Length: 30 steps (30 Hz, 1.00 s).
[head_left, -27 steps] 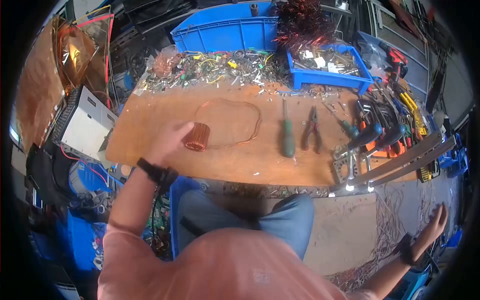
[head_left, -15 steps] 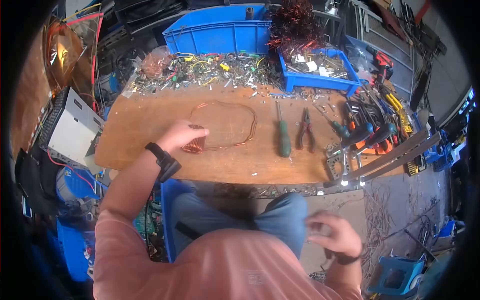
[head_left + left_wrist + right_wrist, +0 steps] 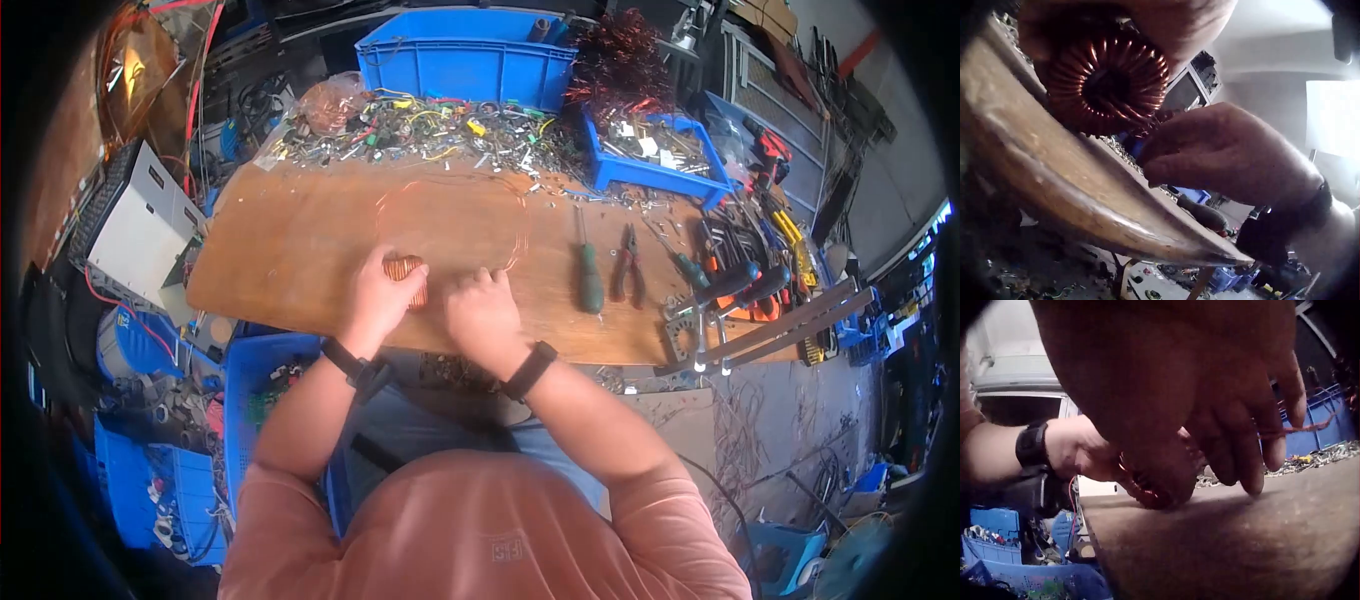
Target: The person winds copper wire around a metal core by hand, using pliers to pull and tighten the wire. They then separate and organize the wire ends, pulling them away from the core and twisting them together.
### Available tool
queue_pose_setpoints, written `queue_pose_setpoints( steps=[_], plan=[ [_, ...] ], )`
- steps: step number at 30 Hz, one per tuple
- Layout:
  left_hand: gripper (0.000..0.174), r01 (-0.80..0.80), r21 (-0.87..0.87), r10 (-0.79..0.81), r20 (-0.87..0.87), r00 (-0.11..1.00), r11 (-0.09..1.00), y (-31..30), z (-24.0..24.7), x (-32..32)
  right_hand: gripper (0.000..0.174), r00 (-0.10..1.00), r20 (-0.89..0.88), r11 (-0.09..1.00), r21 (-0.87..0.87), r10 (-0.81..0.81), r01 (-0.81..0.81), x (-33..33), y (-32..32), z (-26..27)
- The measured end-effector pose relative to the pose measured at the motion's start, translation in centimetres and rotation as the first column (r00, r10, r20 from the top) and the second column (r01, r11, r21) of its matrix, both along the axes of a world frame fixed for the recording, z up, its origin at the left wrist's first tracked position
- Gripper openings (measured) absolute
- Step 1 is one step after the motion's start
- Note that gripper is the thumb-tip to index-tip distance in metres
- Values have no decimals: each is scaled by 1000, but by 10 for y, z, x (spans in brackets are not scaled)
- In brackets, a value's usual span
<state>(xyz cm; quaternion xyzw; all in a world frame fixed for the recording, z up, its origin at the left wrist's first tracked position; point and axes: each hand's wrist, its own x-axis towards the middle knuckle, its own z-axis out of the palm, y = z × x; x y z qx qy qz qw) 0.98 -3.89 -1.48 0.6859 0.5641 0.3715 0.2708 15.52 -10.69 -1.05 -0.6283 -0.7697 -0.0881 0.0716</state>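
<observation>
My left hand (image 3: pixel 378 298) grips a ring-shaped coil (image 3: pixel 1069 84) wound with copper wire, thumb and fingers round its sides. In the left wrist view the coil's hole faces the camera, and strands run out of it toward the right hand. Close to the coil's right side, my right hand (image 3: pixel 485 315) pinches the copper wire (image 3: pixel 1310 428), which passes among its fingers in the right wrist view. From there the loose wire makes a wide loop over the wooden table (image 3: pixel 290 240). The right fingertips are partly hidden by the back of the hand.
Right of the hands lie a green-handled screwdriver (image 3: pixel 590 285) and pliers (image 3: pixel 628 270). Farther right is a rack of tools (image 3: pixel 745 285). Small scrap (image 3: pixel 440 130) lines the back edge, with a blue bin (image 3: pixel 460 65) and a blue tray (image 3: pixel 660 180) behind.
The left hand has closed round the coil and brought it slightly toward the body. The right hand has come from far right to the wire beside it; the wire loop has shifted.
</observation>
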Motion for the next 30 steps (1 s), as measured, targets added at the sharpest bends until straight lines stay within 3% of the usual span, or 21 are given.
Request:
queue_pose_setpoints(
  steps=[6, 10, 12, 16, 17, 19, 20, 25, 30],
  plan=[
    [53, -88, 63, 71, 236, 969, 994, 2, -28, -15, 17, 991, 49, 984, -132, 127, -120, -13, 8, 10],
    [49, -56, -3, 52, 401, 915, 998, -7, -22, -22, 13, 968, 112, 963, -181, 223, -201, -23, 1, 36],
    [47, -38, -29, 47, 482, 875, 999, -10, -15, -25, 11, 965, 48, 965, -56, 258, -255, -22, 0, 34],
    [33, 184, -175, 29, 797, 603, 967, -25, 20, -30, 14, 901, -6, 887, 175, 434, -426, -15, -2, 49],
    [29, 276, -217, 24, 824, 566, 936, -27, 23, -35, 15, 889, 2, 876, 168, 459, -452, -16, -6, 58],
    [31, 444, -226, 55, 929, 365, 867, -32, 29, -43, 18, 865, 18, 853, 156, 501, -497, -19, -14, 81],
    [32, 523, -214, 87, 963, 257, 825, -34, 30, -46, 18, 859, -14, 849, 154, 513, -505, -19, -16, 87],
    [45, 702, -99, 176, 984, -38, 706, -36, 39, -52, 23, 832, -63, 831, 121, 552, -542, -25, -22, 103],
    [45, 690, -38, 144, 985, -97, 723, -34, 25, -47, 27, 793, -198, 813, 237, 577, -532, -23, -16, 99]
  ],
)
